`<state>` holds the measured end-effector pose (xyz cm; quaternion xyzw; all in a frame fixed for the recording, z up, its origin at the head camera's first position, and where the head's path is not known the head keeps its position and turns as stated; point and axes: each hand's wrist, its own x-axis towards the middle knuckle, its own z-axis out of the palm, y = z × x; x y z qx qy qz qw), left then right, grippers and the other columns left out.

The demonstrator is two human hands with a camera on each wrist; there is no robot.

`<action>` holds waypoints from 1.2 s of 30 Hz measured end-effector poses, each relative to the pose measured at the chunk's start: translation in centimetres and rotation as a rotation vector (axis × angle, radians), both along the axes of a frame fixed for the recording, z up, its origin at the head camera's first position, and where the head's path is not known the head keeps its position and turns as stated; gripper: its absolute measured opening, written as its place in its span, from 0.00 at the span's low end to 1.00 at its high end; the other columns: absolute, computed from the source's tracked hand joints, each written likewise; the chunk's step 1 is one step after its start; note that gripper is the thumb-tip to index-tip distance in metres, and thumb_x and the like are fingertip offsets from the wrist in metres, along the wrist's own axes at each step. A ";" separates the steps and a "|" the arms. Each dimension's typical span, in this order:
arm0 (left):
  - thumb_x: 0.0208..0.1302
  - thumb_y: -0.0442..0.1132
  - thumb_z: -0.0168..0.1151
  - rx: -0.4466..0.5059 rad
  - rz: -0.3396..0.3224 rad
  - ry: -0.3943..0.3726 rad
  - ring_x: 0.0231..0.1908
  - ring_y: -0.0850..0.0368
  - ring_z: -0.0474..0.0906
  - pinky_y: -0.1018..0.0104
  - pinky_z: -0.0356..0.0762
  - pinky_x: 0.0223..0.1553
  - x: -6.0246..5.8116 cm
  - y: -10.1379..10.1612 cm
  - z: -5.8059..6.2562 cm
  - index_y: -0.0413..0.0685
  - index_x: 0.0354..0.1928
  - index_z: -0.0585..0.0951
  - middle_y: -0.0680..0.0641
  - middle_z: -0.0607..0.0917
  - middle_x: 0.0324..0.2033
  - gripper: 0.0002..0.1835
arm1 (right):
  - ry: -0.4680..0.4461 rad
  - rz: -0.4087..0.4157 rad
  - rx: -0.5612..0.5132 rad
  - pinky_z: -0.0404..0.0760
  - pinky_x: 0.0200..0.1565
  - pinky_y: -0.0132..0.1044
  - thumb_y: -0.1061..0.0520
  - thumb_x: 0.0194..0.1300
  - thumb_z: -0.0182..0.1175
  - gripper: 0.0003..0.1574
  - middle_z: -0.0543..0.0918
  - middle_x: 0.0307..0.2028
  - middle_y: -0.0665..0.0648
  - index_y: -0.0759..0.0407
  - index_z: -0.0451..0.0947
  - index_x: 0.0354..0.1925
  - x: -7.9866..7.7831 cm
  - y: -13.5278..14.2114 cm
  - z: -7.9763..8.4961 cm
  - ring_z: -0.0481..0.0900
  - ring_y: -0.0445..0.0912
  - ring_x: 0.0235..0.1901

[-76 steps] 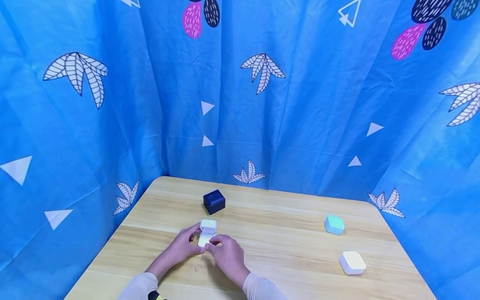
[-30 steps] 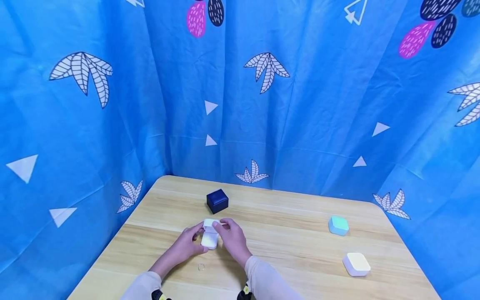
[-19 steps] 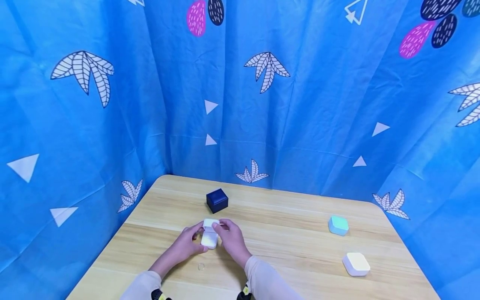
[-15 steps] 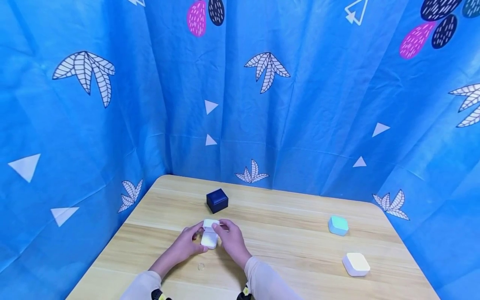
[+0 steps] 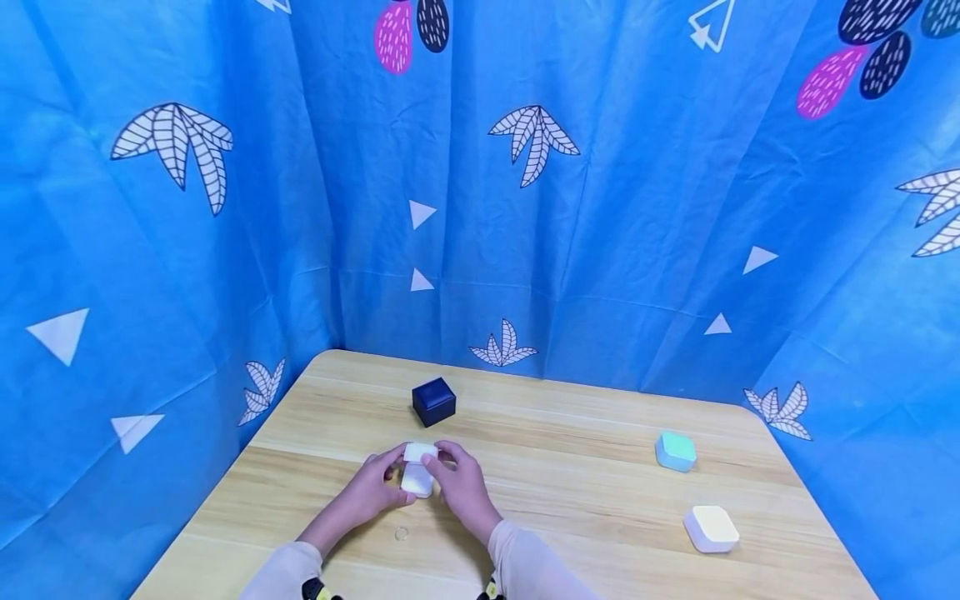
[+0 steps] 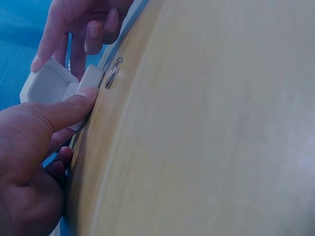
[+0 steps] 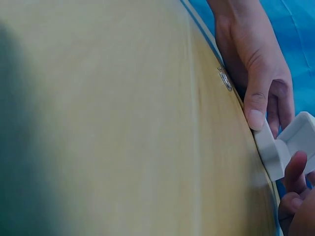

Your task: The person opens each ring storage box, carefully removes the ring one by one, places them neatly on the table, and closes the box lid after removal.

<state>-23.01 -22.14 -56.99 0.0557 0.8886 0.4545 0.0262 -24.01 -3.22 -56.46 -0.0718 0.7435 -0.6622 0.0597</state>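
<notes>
A small white ring box rests on the table with its lid partly raised at the back. My left hand grips the base from the left; in the left wrist view its thumb presses the front edge of the base. From the right, my right hand holds the lid between thumb and fingers. On the wood just in front of the box lies a silver ring, which also shows beside the base in the right wrist view. The inside of the base is mostly hidden.
Behind the white box stands a closed dark blue box. Farther right on the wooden table sit a mint green box and a cream-topped white box. A blue patterned curtain hangs behind the table.
My right hand has gone from the front of the white ring box up to its lid. Since half a second ago the lid has tipped forward over the base. My left hand keeps its grip.
</notes>
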 end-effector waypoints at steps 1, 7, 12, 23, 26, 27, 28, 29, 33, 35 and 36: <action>0.48 0.40 0.80 -0.001 0.001 0.000 0.59 0.43 0.72 0.39 0.71 0.62 0.0 0.0 0.0 0.52 0.74 0.69 0.43 0.80 0.61 0.48 | 0.000 0.003 -0.003 0.74 0.20 0.29 0.43 0.67 0.65 0.37 0.81 0.53 0.60 0.62 0.72 0.66 0.1 0.0 0.0 0.72 0.42 0.20; 0.47 0.41 0.80 -0.010 -0.007 0.012 0.55 0.47 0.73 0.41 0.74 0.59 0.1 -0.1 0.0 0.52 0.73 0.69 0.44 0.81 0.60 0.48 | 0.014 0.025 -0.003 0.73 0.19 0.28 0.47 0.67 0.65 0.36 0.81 0.55 0.62 0.62 0.71 0.67 0.4 0.1 -0.1 0.71 0.41 0.17; 0.47 0.41 0.80 -0.020 -0.008 0.023 0.53 0.49 0.73 0.45 0.75 0.57 0.1 -0.3 -0.1 0.51 0.73 0.70 0.45 0.81 0.59 0.48 | 0.013 0.070 0.002 0.70 0.17 0.28 0.49 0.68 0.65 0.36 0.79 0.59 0.62 0.61 0.70 0.69 0.6 0.2 -0.3 0.69 0.40 0.15; 0.48 0.41 0.80 -0.011 -0.009 -0.003 0.58 0.45 0.72 0.38 0.71 0.60 0.1 -0.4 -0.2 0.53 0.73 0.70 0.44 0.79 0.62 0.47 | 0.021 0.117 0.027 0.72 0.16 0.30 0.56 0.66 0.67 0.35 0.79 0.60 0.61 0.58 0.71 0.68 0.8 0.7 -0.5 0.71 0.41 0.14; 0.48 0.42 0.80 -0.016 -0.013 0.005 0.58 0.45 0.72 0.38 0.72 0.60 0.0 -0.3 -0.1 0.52 0.73 0.70 0.44 0.79 0.63 0.47 | 0.026 0.121 0.031 0.73 0.15 0.31 0.61 0.63 0.68 0.36 0.76 0.63 0.64 0.57 0.71 0.68 0.8 0.7 -0.4 0.71 0.41 0.14; 0.47 0.42 0.80 -0.017 -0.015 0.009 0.57 0.45 0.72 0.39 0.73 0.59 -0.1 -0.3 -0.1 0.52 0.73 0.70 0.44 0.79 0.63 0.47 | 0.026 0.120 0.034 0.73 0.15 0.30 0.61 0.62 0.68 0.36 0.75 0.64 0.64 0.56 0.72 0.68 0.8 0.8 -0.3 0.71 0.41 0.14; 0.47 0.41 0.80 -0.017 -0.016 0.011 0.57 0.45 0.72 0.40 0.73 0.59 -0.1 -0.3 0.0 0.52 0.73 0.70 0.44 0.79 0.63 0.47 | 0.026 0.120 0.035 0.73 0.15 0.30 0.62 0.61 0.69 0.36 0.74 0.65 0.65 0.56 0.72 0.67 0.8 0.8 -0.3 0.71 0.41 0.14; 0.47 0.41 0.80 -0.017 -0.016 0.014 0.56 0.46 0.72 0.40 0.74 0.59 -0.1 -0.3 0.1 0.51 0.72 0.70 0.44 0.79 0.63 0.47 | 0.025 0.119 0.036 0.73 0.16 0.30 0.63 0.61 0.69 0.36 0.74 0.65 0.66 0.56 0.73 0.67 0.9 0.8 -0.3 0.71 0.41 0.14; 0.47 0.41 0.81 -0.021 -0.011 0.014 0.55 0.48 0.73 0.43 0.75 0.57 -0.1 -0.2 0.1 0.51 0.72 0.71 0.45 0.80 0.62 0.47 | 0.020 0.119 0.041 0.73 0.16 0.30 0.65 0.59 0.69 0.37 0.74 0.65 0.66 0.54 0.73 0.66 1.0 0.8 -0.3 0.72 0.41 0.15; 0.47 0.41 0.81 -0.021 -0.009 0.011 0.53 0.49 0.73 0.45 0.76 0.56 0.0 -0.2 0.0 0.51 0.72 0.71 0.45 0.81 0.61 0.47 | 0.017 0.119 0.045 0.74 0.16 0.30 0.66 0.58 0.70 0.37 0.75 0.63 0.66 0.54 0.73 0.65 1.1 0.8 -0.4 0.72 0.41 0.15; 0.47 0.41 0.81 -0.021 -0.007 0.012 0.53 0.49 0.73 0.46 0.76 0.55 0.0 -0.2 -0.1 0.51 0.72 0.71 0.45 0.81 0.60 0.47 | 0.017 0.120 0.046 0.74 0.17 0.30 0.66 0.57 0.70 0.38 0.75 0.63 0.66 0.53 0.73 0.65 1.1 0.8 -0.4 0.72 0.41 0.15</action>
